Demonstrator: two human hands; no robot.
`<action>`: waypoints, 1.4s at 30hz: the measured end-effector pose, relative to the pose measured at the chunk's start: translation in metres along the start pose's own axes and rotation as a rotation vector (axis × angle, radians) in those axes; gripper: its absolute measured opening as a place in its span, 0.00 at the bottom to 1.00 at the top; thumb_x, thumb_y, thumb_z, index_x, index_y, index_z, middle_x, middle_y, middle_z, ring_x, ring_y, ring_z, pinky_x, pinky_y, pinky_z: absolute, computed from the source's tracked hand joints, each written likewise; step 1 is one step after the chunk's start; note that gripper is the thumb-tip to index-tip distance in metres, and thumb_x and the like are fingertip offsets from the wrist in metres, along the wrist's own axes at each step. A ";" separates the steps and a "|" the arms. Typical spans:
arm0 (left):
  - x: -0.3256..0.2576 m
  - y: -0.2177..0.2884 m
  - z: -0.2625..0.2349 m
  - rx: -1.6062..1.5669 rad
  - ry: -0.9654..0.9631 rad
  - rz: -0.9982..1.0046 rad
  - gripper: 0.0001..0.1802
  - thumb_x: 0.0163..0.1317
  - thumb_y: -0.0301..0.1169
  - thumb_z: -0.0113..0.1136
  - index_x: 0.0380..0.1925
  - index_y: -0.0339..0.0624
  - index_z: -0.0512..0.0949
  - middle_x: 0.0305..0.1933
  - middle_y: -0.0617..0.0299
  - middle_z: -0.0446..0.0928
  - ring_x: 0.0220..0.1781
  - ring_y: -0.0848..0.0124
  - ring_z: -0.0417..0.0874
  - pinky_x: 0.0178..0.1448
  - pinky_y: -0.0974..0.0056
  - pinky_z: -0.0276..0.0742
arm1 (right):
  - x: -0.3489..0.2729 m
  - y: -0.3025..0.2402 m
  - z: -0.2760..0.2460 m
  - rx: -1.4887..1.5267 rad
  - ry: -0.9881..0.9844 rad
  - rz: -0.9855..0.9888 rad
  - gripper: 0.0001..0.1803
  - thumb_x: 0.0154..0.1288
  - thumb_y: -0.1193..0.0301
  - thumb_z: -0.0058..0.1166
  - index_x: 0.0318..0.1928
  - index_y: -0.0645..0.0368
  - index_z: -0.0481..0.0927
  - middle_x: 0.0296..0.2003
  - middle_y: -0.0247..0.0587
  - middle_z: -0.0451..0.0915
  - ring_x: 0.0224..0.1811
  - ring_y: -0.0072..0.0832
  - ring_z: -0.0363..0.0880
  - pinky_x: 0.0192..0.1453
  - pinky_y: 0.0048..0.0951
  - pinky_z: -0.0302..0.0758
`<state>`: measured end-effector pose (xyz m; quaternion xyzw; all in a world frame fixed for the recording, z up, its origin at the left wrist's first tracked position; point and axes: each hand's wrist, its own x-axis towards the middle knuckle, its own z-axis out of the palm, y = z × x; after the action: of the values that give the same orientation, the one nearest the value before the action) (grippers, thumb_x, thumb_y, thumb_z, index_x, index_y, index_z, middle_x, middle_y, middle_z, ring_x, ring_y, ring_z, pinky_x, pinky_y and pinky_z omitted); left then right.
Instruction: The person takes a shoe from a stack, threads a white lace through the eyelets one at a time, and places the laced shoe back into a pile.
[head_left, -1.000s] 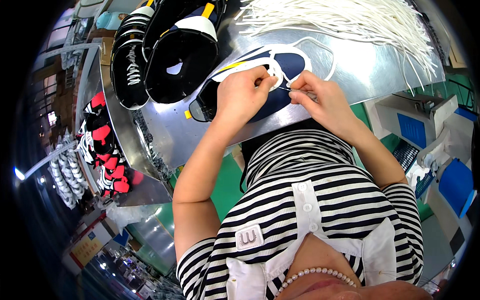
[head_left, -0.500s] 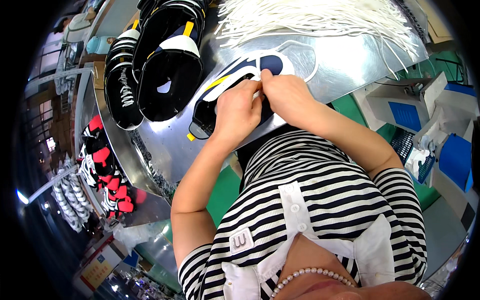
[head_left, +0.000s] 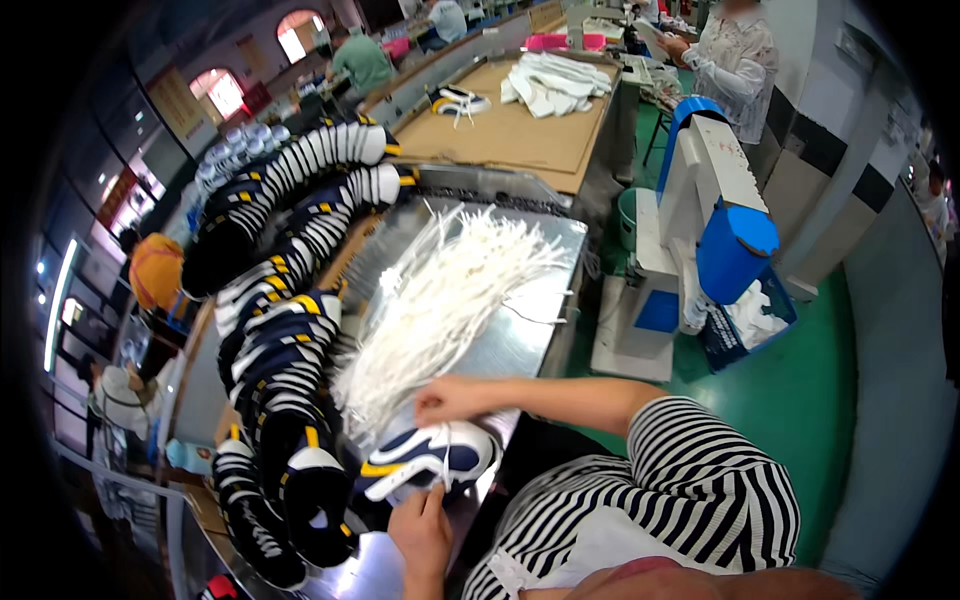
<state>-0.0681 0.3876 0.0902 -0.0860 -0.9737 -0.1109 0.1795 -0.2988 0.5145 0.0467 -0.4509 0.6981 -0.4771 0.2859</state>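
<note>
A navy and white shoe (head_left: pixel 425 458) with a yellow stripe lies on the shiny metal table (head_left: pixel 535 335) in front of me. My right hand (head_left: pixel 448 400) is just beyond the shoe, pinching a thin white lace (head_left: pixel 443 450) that runs down across it. My left hand (head_left: pixel 423 532) grips the near side of the shoe where the lace ends. A big loose pile of white laces (head_left: pixel 440 300) spreads over the table right behind my right hand.
A long curved row of matching navy and black shoes (head_left: pixel 275 340) lines the table's left side. A blue and white machine (head_left: pixel 705 215) stands on the green floor to the right. Beyond are a brown table with white pieces (head_left: pixel 520 125) and other people (head_left: pixel 735 55).
The view has swung so the table now runs away from me. My hands, which were together on top of the shoe, have parted, the right one drawing the lace outward.
</note>
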 end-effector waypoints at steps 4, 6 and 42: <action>-0.032 -0.029 -0.021 0.076 0.039 -0.264 0.10 0.56 0.22 0.61 0.39 0.39 0.82 0.27 0.55 0.75 0.27 0.54 0.79 0.31 0.55 0.72 | -0.043 -0.050 -0.010 -0.008 -0.228 0.064 0.14 0.64 0.62 0.59 0.36 0.62 0.82 0.28 0.40 0.84 0.29 0.24 0.83 0.34 0.29 0.78; -0.029 -0.038 -0.018 0.081 0.111 -0.219 0.10 0.58 0.24 0.60 0.40 0.41 0.83 0.26 0.57 0.75 0.25 0.56 0.78 0.27 0.56 0.71 | -0.058 -0.045 0.008 0.146 -0.461 -0.128 0.12 0.67 0.65 0.55 0.38 0.64 0.82 0.31 0.39 0.85 0.34 0.21 0.84 0.40 0.26 0.78; -0.020 -0.076 0.019 -0.466 0.011 -0.746 0.08 0.57 0.30 0.64 0.34 0.38 0.85 0.32 0.52 0.84 0.32 0.60 0.85 0.41 0.62 0.78 | 0.001 0.004 0.070 0.410 0.217 0.295 0.20 0.57 0.65 0.70 0.30 0.53 0.67 0.24 0.22 0.65 0.25 0.11 0.58 0.26 0.17 0.56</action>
<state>-0.0715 0.3168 0.0519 0.2339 -0.8862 -0.3851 0.1082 -0.2425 0.4855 0.0162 -0.2232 0.6715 -0.6072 0.3614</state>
